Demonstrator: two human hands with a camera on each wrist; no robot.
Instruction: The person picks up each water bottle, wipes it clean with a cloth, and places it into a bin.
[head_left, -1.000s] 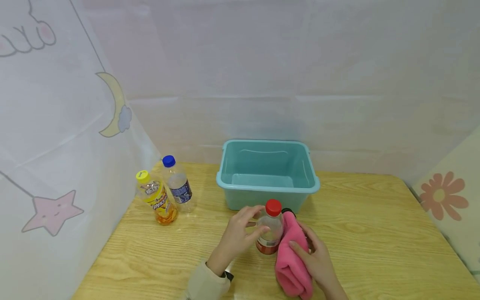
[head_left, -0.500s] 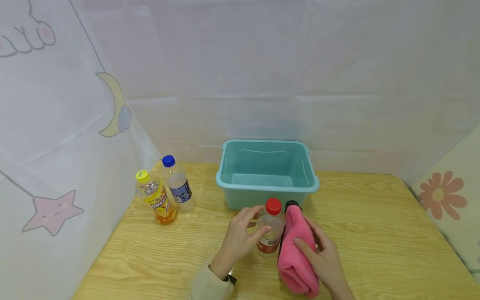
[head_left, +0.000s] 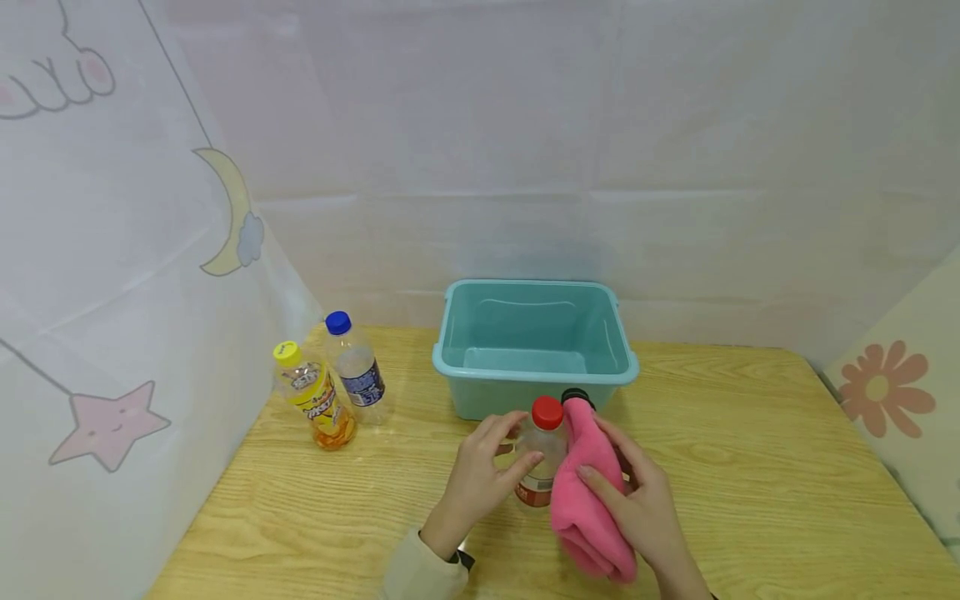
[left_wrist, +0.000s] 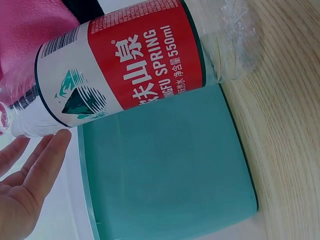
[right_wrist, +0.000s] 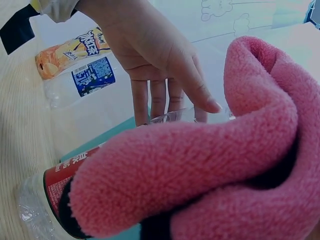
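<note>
A clear water bottle with a red cap and a red-and-white label stands upright in front of the teal bin. My left hand holds it near the shoulder, thumb in front and fingers on the far side. In the right wrist view, the left hand has its fingers and thumb at the bottle's upper part. My right hand grips a folded pink fleecy cloth with black edging, thumb on top. The cloth lies against the bottle's right side; its folds hide much of the bottle in the right wrist view.
The teal plastic bin stands behind the bottle at the table's back. On the left are a yellow-capped bottle with orange contents and a blue-capped bottle. A white printed sheet hangs behind the wooden table.
The right hand has moved the pink cloth a little to the right and then back left and slightly up along the bottle. The left hand and the bottle have barely moved.
</note>
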